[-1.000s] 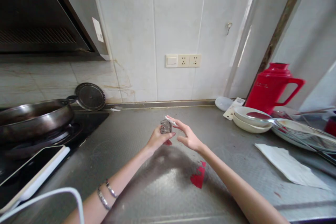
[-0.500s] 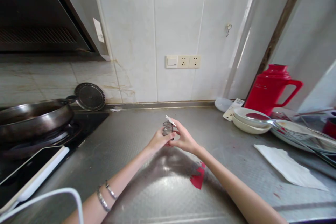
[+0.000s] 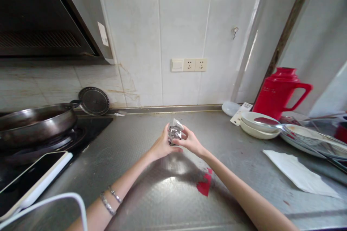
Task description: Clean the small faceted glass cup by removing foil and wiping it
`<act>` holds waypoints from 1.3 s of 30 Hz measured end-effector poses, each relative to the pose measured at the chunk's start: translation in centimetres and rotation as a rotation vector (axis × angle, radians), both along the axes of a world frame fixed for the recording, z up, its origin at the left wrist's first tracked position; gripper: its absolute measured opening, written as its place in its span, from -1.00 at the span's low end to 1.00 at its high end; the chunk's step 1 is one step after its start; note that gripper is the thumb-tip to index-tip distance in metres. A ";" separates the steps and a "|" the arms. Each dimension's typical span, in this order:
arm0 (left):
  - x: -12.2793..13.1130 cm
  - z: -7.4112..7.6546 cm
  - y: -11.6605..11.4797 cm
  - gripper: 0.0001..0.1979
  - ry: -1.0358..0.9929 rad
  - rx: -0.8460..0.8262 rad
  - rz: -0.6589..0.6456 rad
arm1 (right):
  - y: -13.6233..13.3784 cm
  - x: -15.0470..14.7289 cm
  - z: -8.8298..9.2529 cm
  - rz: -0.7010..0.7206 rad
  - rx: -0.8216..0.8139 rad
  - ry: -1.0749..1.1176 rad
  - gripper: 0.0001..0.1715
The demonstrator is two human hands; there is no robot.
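Note:
Both my hands hold a small grey, shiny, glass-like piece (image 3: pixel 174 135) above the metal counter; its exact kind is hard to make out. My left hand (image 3: pixel 162 144) grips its left side, fingers along the far edge and thumb underneath. On the right, my right hand (image 3: pixel 191 141) has its fingertips on the piece. A crumpled bit of white paper or tissue (image 3: pixel 178 122) sticks up at the top of the piece, by my right fingers. Below, to the right, a torn red scrap (image 3: pixel 204 183) lies on the counter.
A pan (image 3: pixel 40 121) sits on the stove at left, a phone (image 3: pixel 32 177) with a white cable near it. To the right are stacked bowls (image 3: pixel 258 130), a red thermos (image 3: pixel 279 94), a plate (image 3: pixel 311 139) and a white paper sheet (image 3: pixel 299 173).
My hands have turned the grey piece, so more of its face shows between them. The white paper now stands higher above it, and my left fingers have moved up along its side.

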State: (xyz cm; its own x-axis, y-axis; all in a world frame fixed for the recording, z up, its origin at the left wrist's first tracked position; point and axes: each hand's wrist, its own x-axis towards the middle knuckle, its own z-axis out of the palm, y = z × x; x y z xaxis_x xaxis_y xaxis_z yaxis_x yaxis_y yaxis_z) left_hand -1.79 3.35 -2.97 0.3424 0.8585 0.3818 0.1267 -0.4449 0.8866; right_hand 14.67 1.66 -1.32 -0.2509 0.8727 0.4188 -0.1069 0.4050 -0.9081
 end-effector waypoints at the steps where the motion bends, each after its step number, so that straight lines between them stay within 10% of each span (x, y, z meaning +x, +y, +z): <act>1: 0.1 0.2 -0.2 0.20 0.002 0.011 0.000 | -0.1 -0.1 -0.1 0.009 0.009 -0.013 -0.29; 13: 0.8 0.5 -1.6 -0.16 0.032 0.078 0.099 | 0.1 0.8 0.5 -0.070 -0.051 -0.177 -0.51; 31: 1.3 0.2 -1.8 -0.20 0.057 0.161 0.133 | -1.4 0.2 0.3 -0.392 0.514 -0.317 -0.64; 39: 1.3 -0.2 -1.9 -0.19 0.121 0.187 0.123 | -0.8 -0.1 0.1 -0.519 0.374 -0.324 -0.49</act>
